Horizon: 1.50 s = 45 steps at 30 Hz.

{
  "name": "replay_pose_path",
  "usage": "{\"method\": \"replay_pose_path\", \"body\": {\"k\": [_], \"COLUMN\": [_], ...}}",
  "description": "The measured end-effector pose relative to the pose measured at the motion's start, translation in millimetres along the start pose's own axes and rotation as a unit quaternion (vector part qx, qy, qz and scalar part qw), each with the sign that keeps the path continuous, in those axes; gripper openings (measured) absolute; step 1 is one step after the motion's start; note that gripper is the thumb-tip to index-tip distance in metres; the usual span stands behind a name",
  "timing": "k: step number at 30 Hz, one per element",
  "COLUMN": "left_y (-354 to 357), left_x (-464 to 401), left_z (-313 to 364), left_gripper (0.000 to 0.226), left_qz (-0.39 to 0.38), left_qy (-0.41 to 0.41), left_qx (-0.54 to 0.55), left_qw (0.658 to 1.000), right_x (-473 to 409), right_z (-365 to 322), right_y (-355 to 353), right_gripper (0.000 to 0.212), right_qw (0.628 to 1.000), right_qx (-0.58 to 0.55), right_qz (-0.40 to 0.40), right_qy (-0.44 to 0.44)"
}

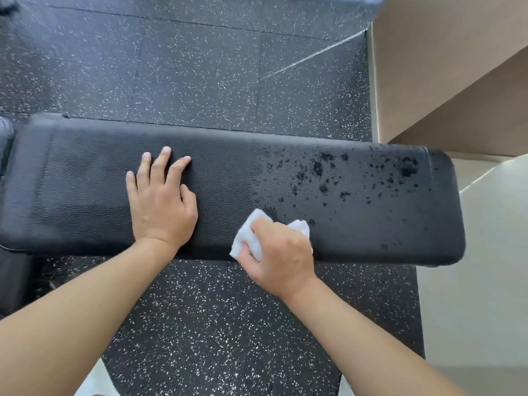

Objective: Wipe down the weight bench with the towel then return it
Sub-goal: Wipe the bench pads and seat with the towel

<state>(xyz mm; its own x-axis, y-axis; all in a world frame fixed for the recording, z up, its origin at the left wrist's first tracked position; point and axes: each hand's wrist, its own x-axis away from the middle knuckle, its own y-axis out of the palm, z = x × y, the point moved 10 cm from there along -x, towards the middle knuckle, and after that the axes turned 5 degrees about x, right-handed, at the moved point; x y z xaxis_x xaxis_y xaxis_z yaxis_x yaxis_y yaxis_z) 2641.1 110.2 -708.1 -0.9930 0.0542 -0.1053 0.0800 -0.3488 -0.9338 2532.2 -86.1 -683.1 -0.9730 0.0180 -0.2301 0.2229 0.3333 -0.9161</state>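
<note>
The black padded weight bench (85, 184) runs left to right across the middle of the head view. Dark wet spots (343, 178) speckle its right part. My left hand (161, 201) rests flat on the pad left of centre, fingers spread and straight. My right hand (278, 252) grips a crumpled white towel (247, 232) against the pad's near edge, just left of the spots. Most of the towel is hidden under my fingers.
Black rubber floor tiles with white flecks (200, 67) lie beyond and in front of the bench. A beige wall or box corner (457, 67) stands at the upper right, and a pale floor (480, 267) lies at the right. Another black pad (5, 138) sits at the far left.
</note>
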Motion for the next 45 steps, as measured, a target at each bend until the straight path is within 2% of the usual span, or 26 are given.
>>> {"method": "replay_pose_path", "body": {"k": [4, 8, 13, 18, 22, 25, 29, 33, 35, 40, 45], "left_y": [2.7, 5.9, 4.8, 2.7, 4.6, 5.1, 4.4, 4.6, 5.7, 6.6, 7.0], "left_x": [-0.7, -0.4, -0.6, -1.3, -2.8, -2.2, -3.4, -4.2, -4.1, -4.0, -4.1], "left_z": [-4.1, -5.6, -3.0, 0.4, -0.4, -1.9, -1.0, 0.2, -1.4, -1.8, -1.7], "left_gripper": [0.055, 0.056, 0.057, 0.057, 0.057, 0.057, 0.058, 0.058, 0.058, 0.058, 0.059], "left_qz": [0.005, -0.004, -0.008, -0.007, -0.009, -0.003, -0.002, -0.004, -0.007, -0.009, -0.015], "left_qy": [-0.003, -0.009, -0.009, 0.001, 0.006, 0.008, 0.009, 0.007, 0.007, 0.006, 0.008], "left_qx": [-0.004, -0.001, -0.009, -0.027, -0.028, -0.028, -0.028, -0.03, -0.032, -0.029, -0.031], "left_qw": [1.0, 1.0, 1.0, 1.0, 1.0, 1.0, 1.0, 1.0, 0.999, 1.0, 0.999], "right_x": [-65.6, -103.5, -82.0, -15.1, -38.6, -95.3, -188.9, -235.7, -228.6, -128.1, -21.4], "right_z": [-44.0, -53.1, -41.6, -8.6, -12.2, -12.1, -5.9, 2.1, 0.8, -15.8, -16.4], "right_y": [23.8, 39.4, 20.5, -1.6, -0.6, 19.7, 46.3, 77.3, 76.7, 29.8, 13.9], "right_gripper": [0.022, 0.022, 0.02, 0.032, 0.029, 0.023, 0.028, 0.028, 0.028, 0.025, 0.026], "right_qw": [1.0, 0.998, 0.997, 0.993, 0.991, 0.996, 1.0, 0.994, 0.994, 0.999, 0.998], "right_qx": [-0.025, -0.052, -0.058, -0.081, -0.051, -0.027, 0.002, 0.001, 0.0, -0.022, -0.052], "right_qz": [-0.002, -0.02, -0.003, -0.009, 0.02, 0.007, 0.004, -0.083, -0.083, 0.027, -0.001], "right_qy": [-0.015, -0.036, -0.056, -0.079, -0.121, -0.081, 0.009, 0.069, 0.072, 0.035, -0.042]}}
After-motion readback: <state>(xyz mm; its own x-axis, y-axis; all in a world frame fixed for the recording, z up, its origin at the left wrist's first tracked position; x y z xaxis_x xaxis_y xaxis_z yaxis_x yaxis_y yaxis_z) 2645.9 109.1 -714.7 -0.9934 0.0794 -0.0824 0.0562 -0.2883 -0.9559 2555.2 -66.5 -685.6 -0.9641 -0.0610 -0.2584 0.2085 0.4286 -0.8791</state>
